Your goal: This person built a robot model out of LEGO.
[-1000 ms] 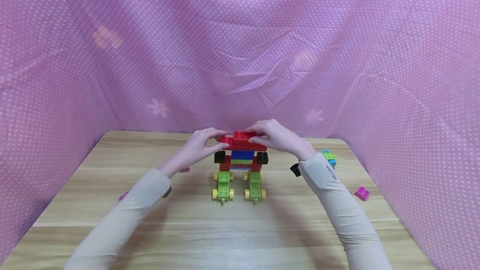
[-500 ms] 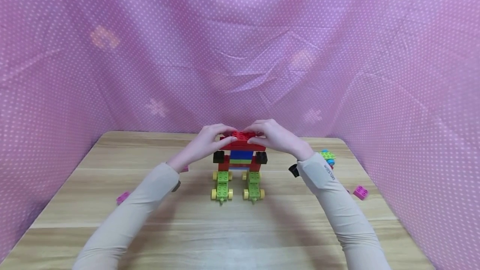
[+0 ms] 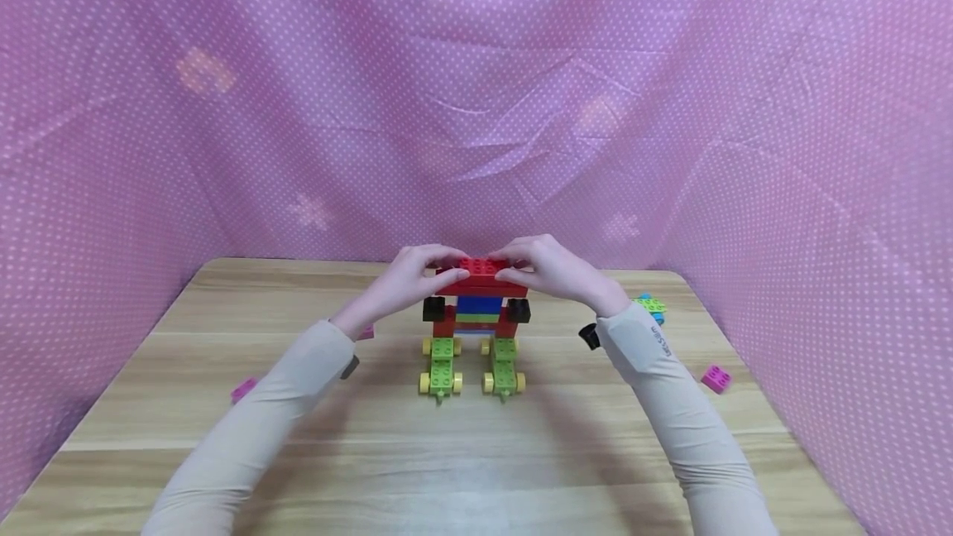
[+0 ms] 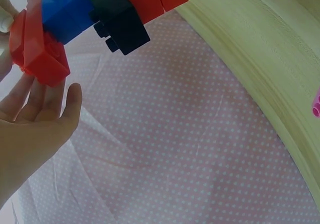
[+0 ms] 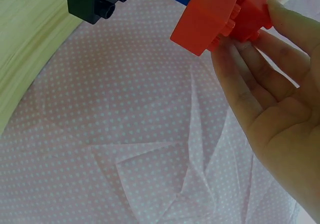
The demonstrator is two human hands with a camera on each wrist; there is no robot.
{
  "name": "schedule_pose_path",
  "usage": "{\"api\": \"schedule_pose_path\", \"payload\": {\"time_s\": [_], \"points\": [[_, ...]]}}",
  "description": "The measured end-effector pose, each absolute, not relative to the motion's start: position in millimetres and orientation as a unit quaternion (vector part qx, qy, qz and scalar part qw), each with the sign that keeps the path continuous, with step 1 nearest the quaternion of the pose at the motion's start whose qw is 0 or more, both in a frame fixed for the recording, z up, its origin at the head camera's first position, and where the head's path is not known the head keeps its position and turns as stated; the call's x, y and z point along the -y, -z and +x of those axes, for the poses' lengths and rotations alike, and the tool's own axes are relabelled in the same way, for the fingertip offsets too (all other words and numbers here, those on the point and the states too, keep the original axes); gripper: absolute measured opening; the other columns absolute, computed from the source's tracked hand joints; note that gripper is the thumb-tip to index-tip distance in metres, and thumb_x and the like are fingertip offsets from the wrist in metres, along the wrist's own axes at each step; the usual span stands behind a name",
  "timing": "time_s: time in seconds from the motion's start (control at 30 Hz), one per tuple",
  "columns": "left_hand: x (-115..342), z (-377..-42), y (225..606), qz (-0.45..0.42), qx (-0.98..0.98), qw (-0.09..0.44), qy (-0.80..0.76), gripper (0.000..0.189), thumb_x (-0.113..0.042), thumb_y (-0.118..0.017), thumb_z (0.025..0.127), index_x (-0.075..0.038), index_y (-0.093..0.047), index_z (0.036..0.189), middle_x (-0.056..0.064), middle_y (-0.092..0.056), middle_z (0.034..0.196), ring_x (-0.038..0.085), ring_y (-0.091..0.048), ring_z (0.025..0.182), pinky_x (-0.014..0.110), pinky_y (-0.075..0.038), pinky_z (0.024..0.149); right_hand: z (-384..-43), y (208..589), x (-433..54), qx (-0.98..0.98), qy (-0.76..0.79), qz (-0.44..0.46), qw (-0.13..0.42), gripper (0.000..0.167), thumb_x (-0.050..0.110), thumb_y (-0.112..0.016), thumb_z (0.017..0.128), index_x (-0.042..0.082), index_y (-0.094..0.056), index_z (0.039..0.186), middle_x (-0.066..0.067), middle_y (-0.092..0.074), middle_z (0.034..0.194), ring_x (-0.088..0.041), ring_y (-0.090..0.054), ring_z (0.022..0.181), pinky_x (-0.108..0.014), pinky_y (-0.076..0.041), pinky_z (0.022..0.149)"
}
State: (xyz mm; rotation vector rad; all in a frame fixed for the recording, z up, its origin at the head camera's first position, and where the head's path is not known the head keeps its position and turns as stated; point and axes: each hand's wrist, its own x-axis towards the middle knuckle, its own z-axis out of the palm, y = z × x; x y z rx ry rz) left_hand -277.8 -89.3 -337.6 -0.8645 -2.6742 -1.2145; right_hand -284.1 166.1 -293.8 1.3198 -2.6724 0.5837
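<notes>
Left hand (image 3: 419,278) and right hand (image 3: 553,273) pinch the red block (image 3: 481,268), frame centre; probably light, rigid: hold opposite ends.

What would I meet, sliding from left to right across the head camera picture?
A pink brick → the left hand → the top red brick → the right hand → a green-and-blue piece → another pink brick.

Polka-dot fabric (image 3: 476,106) hangs behind a wooden table (image 3: 462,470), a magenta brick (image 3: 716,379) lying near the table's right edge.
</notes>
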Motion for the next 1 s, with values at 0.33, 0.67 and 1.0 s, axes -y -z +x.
{"api": "schedule_pose_path", "payload": {"time_s": [0.33,0.67,1.0], "points": [[89.3,-275.9,336.1,-0.284,0.875,0.048,0.390,0.036,-0.032,-0.067,0.095,-0.015,-0.067,0.127,0.005,-0.071,0.120,0.021,-0.064,0.109,0.045,-0.055,0.100,-284.2,296.2,-165.2,0.873,-0.204,0.438,0.066,0.030,0.019,-0.072,0.091,0.006,-0.072,0.118,-0.007,-0.075,0.107,-0.013,-0.068,0.088,-0.028,-0.060,0.077],[89.2,-272.2,338.2,-0.267,0.882,0.032,0.388,0.042,-0.037,-0.066,0.095,-0.018,-0.064,0.132,0.004,-0.069,0.126,0.025,-0.058,0.119,0.055,-0.044,0.107,-283.7,296.7,-165.2,0.865,-0.190,0.458,0.075,0.029,0.016,-0.071,0.092,0.003,-0.071,0.118,-0.010,-0.075,0.106,-0.016,-0.069,0.088,-0.033,-0.062,0.078],[89.4,-271.0,337.7,-0.268,0.875,0.038,0.401,0.035,-0.031,-0.068,0.094,-0.020,-0.066,0.127,0.002,-0.071,0.119,0.021,-0.062,0.110,0.049,-0.051,0.103,-282.6,298.1,-164.2,0.866,-0.212,0.447,0.080,0.029,0.018,-0.074,0.089,0.005,-0.073,0.115,-0.007,-0.075,0.105,-0.014,-0.069,0.088,-0.031,-0.061,0.076]]}}
